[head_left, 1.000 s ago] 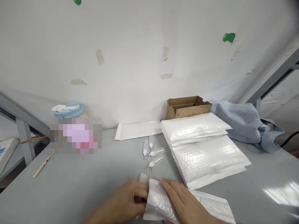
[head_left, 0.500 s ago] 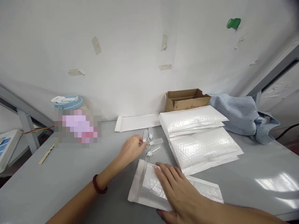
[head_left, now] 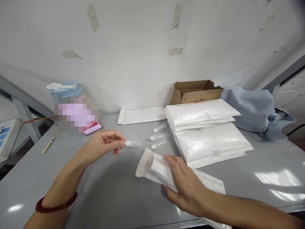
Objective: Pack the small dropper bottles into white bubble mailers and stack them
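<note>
My left hand (head_left: pixel 102 145) pinches a small clear plastic bottle (head_left: pixel 132 143) by its cap end and holds it level above the grey table (head_left: pixel 100 187). My right hand (head_left: pixel 186 186) grips a white bubble mailer (head_left: pixel 156 165) near its open mouth, lifting that end slightly off the table. The bottle's free end points toward the mailer's opening, a short gap away. Three more small bottles (head_left: pixel 156 137) lie on the table just behind.
Two stacks of white bubble mailers (head_left: pixel 207 133) lie at the right. Behind them are an open cardboard box (head_left: pixel 196 90) and a blue cloth (head_left: pixel 254 108). A flat white envelope (head_left: pixel 141 115) leans by the wall. A blue-lidded container (head_left: pixel 64 90) stands at the left.
My left hand took one small bottle from the group and drew it back to the left. My right hand shifted from lying flat on the mailer to gripping it and raising its open end.
</note>
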A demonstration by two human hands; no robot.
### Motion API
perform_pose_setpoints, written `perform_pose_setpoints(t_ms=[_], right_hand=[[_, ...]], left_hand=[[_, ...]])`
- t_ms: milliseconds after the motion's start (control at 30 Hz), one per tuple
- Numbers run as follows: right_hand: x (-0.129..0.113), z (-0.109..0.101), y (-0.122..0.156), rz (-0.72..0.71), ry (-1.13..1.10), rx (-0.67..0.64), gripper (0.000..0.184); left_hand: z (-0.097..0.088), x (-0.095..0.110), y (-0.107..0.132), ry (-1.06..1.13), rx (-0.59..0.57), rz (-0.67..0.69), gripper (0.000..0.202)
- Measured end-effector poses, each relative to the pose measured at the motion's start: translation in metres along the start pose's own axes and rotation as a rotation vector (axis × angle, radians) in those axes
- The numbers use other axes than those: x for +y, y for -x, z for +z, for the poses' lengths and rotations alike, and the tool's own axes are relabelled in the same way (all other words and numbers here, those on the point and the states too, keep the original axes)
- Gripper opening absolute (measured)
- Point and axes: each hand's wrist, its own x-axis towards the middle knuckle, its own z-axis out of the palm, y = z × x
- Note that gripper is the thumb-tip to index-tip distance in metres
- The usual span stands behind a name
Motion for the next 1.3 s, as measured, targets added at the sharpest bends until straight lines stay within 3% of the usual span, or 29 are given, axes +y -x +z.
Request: perform_pose_setpoints(t_ms=[67,167,233,300,367,500,567,633,700,767,900,1000,1167,1300], right_hand=[[0.000,0.002,-0.002,0.007,0.010,-0.001,0.074],[-0.002,0.003,-0.005,0.019,0.032,-0.038,0.074],[-0.003,0.002,-0.006,0.015,0.040,-0.061,0.076],[-0.004,0.001,-0.007,0.019,0.030,-0.073,0.076],[-0.004,-0.001,-0.007,0.037,0.005,-0.083,0.076],[-0.003,-0.001,-0.005,0.044,-0.031,-0.075,0.075],[-0.002,0.000,-0.005,0.038,-0.039,-0.052,0.073],[-0.002,0.002,-0.004,0.045,-0.058,-0.029,0.070],[-0.002,0.002,-0.005,0.054,-0.080,-0.012,0.068],[-0.002,0.002,-0.005,0.060,-0.091,-0.011,0.067],[-0.003,0.001,-0.006,0.071,-0.076,-0.047,0.067],[-0.005,-0.001,-0.007,0.080,-0.059,-0.084,0.066],[-0.009,-0.006,-0.008,0.111,-0.060,-0.176,0.071],[-0.010,-0.008,-0.008,0.103,-0.061,-0.201,0.075]], left_hand=[[0.005,-0.001,0.006,0.069,-0.163,0.010,0.014],[0.033,-0.001,0.008,0.104,-0.371,0.012,0.009],[0.054,0.000,0.006,0.103,-0.426,0.064,0.010],[0.063,0.000,0.006,0.135,-0.430,0.073,0.010],[0.057,-0.001,0.006,0.172,-0.336,0.055,0.008],[0.028,-0.006,0.008,0.195,0.071,0.042,0.014],[0.026,-0.007,0.008,0.196,0.164,0.033,0.015],[0.036,-0.006,0.008,0.194,0.094,0.012,0.016],[0.054,-0.003,0.010,0.151,-0.062,0.007,0.017],[0.071,-0.001,0.011,-0.026,-0.154,0.054,0.017],[0.083,0.000,0.013,-0.218,-0.204,0.126,0.021],[0.081,0.000,0.013,-0.090,-0.280,0.074,0.021],[0.086,0.007,0.018,0.201,-0.544,-0.001,0.013],[0.092,0.010,0.019,0.226,-0.547,0.012,0.014]])
